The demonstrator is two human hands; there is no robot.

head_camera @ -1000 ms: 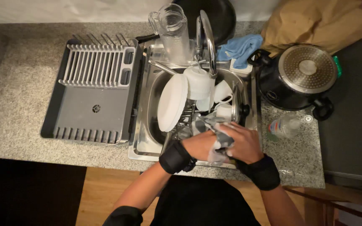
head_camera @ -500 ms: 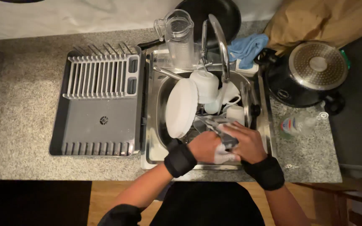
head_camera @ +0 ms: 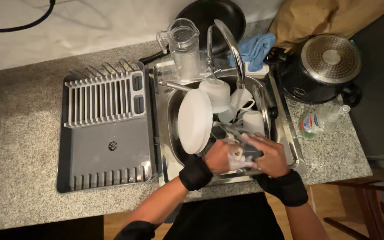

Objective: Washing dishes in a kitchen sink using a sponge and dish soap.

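Left hand (head_camera: 221, 156): over the front edge of the sink (head_camera: 290, 146), fingers curled around a soapy pale item (head_camera: 238, 156) that is hard to make out.
Right hand (head_camera: 270, 156): touching the left hand, closed on the same item from the right side.
Open room: little in the basin; a white plate (head_camera: 195, 121) leans at its left wall, mugs (head_camera: 241, 100) crowd the back under the faucet (head_camera: 227, 40).
Drying rack (head_camera: 107, 129): just beside the sink's left edge.
Hidden: the item's shape, covered by suds and fingers.
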